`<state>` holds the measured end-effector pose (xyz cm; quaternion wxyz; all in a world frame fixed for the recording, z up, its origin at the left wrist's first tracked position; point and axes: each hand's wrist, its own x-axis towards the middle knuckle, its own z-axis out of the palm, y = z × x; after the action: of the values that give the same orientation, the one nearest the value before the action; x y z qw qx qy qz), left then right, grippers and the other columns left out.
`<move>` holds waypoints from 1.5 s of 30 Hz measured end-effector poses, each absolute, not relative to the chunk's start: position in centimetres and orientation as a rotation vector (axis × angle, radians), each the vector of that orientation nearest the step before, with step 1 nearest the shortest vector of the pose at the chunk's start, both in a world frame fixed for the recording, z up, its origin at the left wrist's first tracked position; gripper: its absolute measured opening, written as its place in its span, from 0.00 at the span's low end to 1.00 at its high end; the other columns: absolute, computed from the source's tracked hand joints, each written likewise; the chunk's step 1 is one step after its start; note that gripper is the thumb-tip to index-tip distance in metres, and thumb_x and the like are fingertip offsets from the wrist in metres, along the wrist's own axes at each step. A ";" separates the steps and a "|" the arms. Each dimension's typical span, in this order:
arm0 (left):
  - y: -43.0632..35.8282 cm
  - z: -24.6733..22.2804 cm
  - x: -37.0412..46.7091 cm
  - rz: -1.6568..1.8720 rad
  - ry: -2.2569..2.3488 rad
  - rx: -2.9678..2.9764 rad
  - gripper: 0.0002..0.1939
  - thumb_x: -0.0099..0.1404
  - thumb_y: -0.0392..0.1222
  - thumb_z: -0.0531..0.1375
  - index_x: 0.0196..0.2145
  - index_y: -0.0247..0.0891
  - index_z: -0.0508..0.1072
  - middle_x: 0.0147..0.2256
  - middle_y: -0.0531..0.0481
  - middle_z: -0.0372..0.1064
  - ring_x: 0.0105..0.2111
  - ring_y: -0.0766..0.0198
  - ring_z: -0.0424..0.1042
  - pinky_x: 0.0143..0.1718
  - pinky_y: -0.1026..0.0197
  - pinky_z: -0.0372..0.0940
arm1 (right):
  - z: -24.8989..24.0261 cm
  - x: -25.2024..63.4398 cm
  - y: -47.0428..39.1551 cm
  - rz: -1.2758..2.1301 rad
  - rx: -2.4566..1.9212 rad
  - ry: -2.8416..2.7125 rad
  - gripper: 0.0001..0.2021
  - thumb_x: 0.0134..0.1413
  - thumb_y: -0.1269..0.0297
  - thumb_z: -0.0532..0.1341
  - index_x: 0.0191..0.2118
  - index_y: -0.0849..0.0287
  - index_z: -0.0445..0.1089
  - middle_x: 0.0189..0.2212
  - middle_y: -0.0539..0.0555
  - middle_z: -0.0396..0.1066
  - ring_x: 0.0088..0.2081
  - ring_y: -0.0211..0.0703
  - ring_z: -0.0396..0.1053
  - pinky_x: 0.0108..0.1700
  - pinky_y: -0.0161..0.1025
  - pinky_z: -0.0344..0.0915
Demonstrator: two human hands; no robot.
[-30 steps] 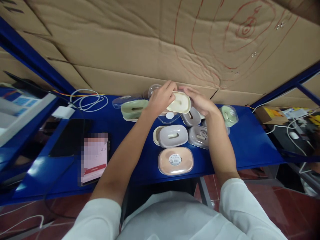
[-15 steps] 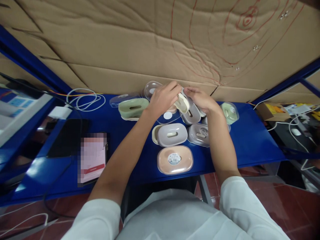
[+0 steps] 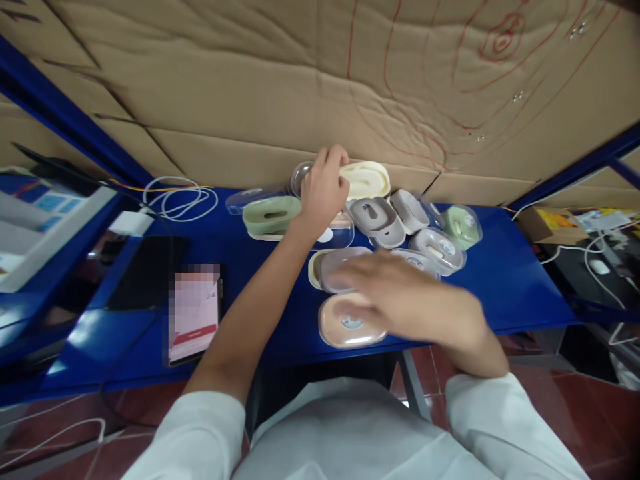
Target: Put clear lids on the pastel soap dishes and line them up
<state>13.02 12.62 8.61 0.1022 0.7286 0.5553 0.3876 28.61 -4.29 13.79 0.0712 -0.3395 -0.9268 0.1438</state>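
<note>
My left hand (image 3: 325, 190) reaches to the back of the pile, its curled fingers at the left end of a cream oval tray (image 3: 369, 180); whether they grip it is hidden. Blurred by motion, my right hand (image 3: 395, 290) hovers over a peach lidded box (image 3: 350, 333) and a grey box (image 3: 345, 260), its finger shape smeared. Grey oval pieces (image 3: 373, 217) lie in front of the cream tray. A green container (image 3: 273, 215) sits left of my left hand, and a lidded green box (image 3: 461, 227) stands at the right.
A tablet (image 3: 195, 317) lies at the left of the blue table (image 3: 510, 280), near a black flat object (image 3: 145, 273) and a coiled white cable (image 3: 180, 200). Cardboard (image 3: 225, 87) walls the back. An open box (image 3: 557, 223) of small items stands at the far right.
My right hand has come away from the back of the pile toward me, over the peach box. The cream tray, earlier tilted between both hands, now lies flatter at the back. The view has shifted slightly.
</note>
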 end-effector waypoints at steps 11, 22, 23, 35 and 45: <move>11.9 9.3 12.6 0.811 1.314 2.397 0.16 0.71 0.39 0.61 0.54 0.48 0.75 0.60 0.45 0.73 0.49 0.52 0.78 0.56 0.48 0.70 | 4.1 30.9 -9.8 0.271 -1.213 -2.882 0.41 0.66 0.64 0.68 0.79 0.44 0.52 0.79 0.60 0.50 0.78 0.66 0.48 0.72 0.73 0.57; 13.8 9.2 10.1 0.932 0.853 1.976 0.16 0.79 0.53 0.54 0.54 0.45 0.75 0.55 0.45 0.78 0.53 0.55 0.78 0.53 0.52 0.74 | 10.3 34.4 -0.7 0.561 -1.205 -2.250 0.47 0.57 0.41 0.72 0.77 0.26 0.50 0.75 0.48 0.59 0.75 0.61 0.59 0.76 0.60 0.59; 13.6 9.3 10.1 0.923 0.809 1.875 0.18 0.80 0.56 0.53 0.57 0.47 0.73 0.57 0.44 0.77 0.55 0.55 0.78 0.51 0.52 0.75 | 10.6 34.5 1.1 0.491 -1.228 -2.139 0.46 0.58 0.41 0.72 0.77 0.33 0.52 0.74 0.53 0.60 0.74 0.63 0.60 0.74 0.62 0.61; 15.9 7.1 10.5 1.196 0.870 1.818 0.45 0.73 0.43 0.66 0.75 0.58 0.42 0.63 0.37 0.67 0.58 0.51 0.77 0.53 0.44 0.76 | 9.7 35.2 13.0 0.547 -1.276 -1.909 0.37 0.65 0.36 0.63 0.72 0.51 0.65 0.72 0.57 0.64 0.73 0.52 0.60 0.75 0.54 0.57; 16.7 6.8 9.5 1.213 0.929 1.922 0.41 0.74 0.53 0.65 0.74 0.57 0.48 0.59 0.39 0.71 0.57 0.51 0.77 0.54 0.43 0.74 | 10.1 30.4 11.5 0.781 -1.199 -1.887 0.32 0.66 0.29 0.57 0.56 0.51 0.78 0.52 0.53 0.80 0.59 0.53 0.73 0.62 0.50 0.72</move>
<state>9.49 16.75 6.80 0.3364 0.7371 0.3565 0.4653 30.41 11.54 10.09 0.3770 -0.4689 -0.7381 0.3053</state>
